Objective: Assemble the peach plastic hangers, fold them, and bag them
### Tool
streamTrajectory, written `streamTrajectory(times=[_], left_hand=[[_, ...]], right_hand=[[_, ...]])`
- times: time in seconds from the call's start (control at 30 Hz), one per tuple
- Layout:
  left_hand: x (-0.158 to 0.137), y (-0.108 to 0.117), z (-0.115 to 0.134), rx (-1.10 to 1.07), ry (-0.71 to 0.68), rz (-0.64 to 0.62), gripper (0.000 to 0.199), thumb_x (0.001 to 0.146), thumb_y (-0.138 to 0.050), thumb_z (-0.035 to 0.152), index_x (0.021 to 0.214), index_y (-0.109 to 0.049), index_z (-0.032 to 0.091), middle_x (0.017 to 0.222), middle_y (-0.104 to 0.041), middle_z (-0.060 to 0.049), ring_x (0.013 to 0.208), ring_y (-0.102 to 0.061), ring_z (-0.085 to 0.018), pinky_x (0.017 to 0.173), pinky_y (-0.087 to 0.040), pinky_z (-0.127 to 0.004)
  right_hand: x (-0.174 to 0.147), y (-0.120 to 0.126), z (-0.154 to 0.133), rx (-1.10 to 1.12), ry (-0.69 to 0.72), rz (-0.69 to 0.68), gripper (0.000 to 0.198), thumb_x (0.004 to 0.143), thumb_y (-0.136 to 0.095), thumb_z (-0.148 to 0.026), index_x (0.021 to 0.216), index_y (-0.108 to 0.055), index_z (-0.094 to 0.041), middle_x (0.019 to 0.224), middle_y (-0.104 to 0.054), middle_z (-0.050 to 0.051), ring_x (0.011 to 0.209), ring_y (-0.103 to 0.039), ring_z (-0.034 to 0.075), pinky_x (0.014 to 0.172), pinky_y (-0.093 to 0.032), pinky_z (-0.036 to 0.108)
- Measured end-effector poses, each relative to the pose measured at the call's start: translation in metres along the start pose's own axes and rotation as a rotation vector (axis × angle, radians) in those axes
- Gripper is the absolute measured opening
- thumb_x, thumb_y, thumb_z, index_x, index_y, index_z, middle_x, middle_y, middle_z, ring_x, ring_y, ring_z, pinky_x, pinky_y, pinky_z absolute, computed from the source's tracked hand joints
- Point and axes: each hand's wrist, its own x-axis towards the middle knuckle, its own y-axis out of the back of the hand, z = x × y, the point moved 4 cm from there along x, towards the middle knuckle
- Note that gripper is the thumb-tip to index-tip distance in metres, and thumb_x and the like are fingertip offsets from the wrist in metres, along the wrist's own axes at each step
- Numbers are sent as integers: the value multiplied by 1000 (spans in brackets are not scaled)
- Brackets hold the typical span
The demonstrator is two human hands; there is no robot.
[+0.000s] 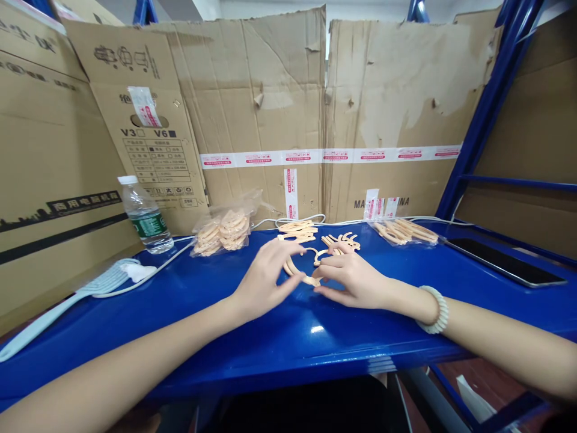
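Close over the blue tabletop, my two hands meet around a curved, light wooden piece [308, 279]. My left hand [265, 273] curls over its left side, with thumb and fingers on the piece. From the other side, my right hand [351, 278] pinches its right end; a pale ribbed bracelet is on that wrist. My fingers partly cover the piece. Just beyond it lies a thin wooden ring-like part [319, 258]. Behind my left fingertips is a pile of zigzag wooden strips [298, 228]. Small curved wooden parts [349, 240] lie behind my right hand.
A clear bag of flat wooden pieces [228, 230] and a bag of long strips [406, 231] lie at the back. To the left are a water bottle [148, 222] and a pale blue hairbrush [67, 310]. A dark phone-like device [502, 260] lies right. Cardboard [261, 120] walls the back.
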Motion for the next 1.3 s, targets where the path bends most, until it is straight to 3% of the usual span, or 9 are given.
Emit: streamTrajectory(times=[0.1,0.23,0.43,0.63,0.73,0.87,1.07,1.3], left_hand=[[-5,-10,8,72,-138,-214,20,90,-53,31,106,-55,20,105,-65,-6,105,-58,-21,108,-26,-49],[-7,-15,7,104,-143,-285,13,95,-46,28,93,-54,18,91,-66,-1,86,-61,-15,104,-28,-41],[-8,-19,10,134,-172,-395,12,93,-42,20,87,-52,17,85,-64,-3,74,-58,-16,76,-36,-32],[0,-4,6,132,-229,-273,20,93,-40,16,80,-54,18,78,-64,-2,73,-57,-15,78,-35,-32],[11,10,-8,86,-182,-239,16,94,-44,21,82,-55,18,80,-64,-1,76,-57,-15,81,-37,-32],[16,13,-35,140,-165,-392,12,92,-49,26,85,-55,18,84,-62,-2,85,-55,-18,82,-38,-32],[6,1,-52,94,-147,-563,9,92,-48,19,90,-56,19,92,-61,-3,88,-55,-18,80,-40,-30],[1,-9,-54,43,-115,-530,17,91,-46,14,100,-59,20,101,-60,-5,97,-54,-18,86,-42,-30]], right_hand=[[0,-4,-3,-14,0,5,21,92,-45,-31,88,-60,-17,76,-65,4,69,-53,16,87,-32,39],[1,-3,-7,-19,0,20,20,92,-45,-31,86,-59,-17,72,-63,2,65,-52,15,89,-31,40],[3,-5,-9,144,-38,21,18,88,-53,-32,84,-60,-17,64,-57,-2,59,-45,12,86,-32,37],[2,-3,8,378,-252,70,22,90,-52,-35,82,-62,-17,66,-58,-1,58,-48,11,71,-38,29],[1,2,24,257,-255,142,17,90,-54,-32,90,-62,-17,80,-65,3,76,-55,16,82,-37,34],[2,-8,44,104,-209,105,16,92,-51,-27,101,-62,-20,101,-63,6,99,-52,22,94,-32,42],[2,-29,57,59,-202,-26,21,92,-52,-28,108,-64,-22,111,-59,10,105,-51,25,92,-37,44],[-1,-25,64,133,-229,12,18,90,-53,-22,102,-66,-18,97,-62,9,92,-53,22,85,-44,37]])
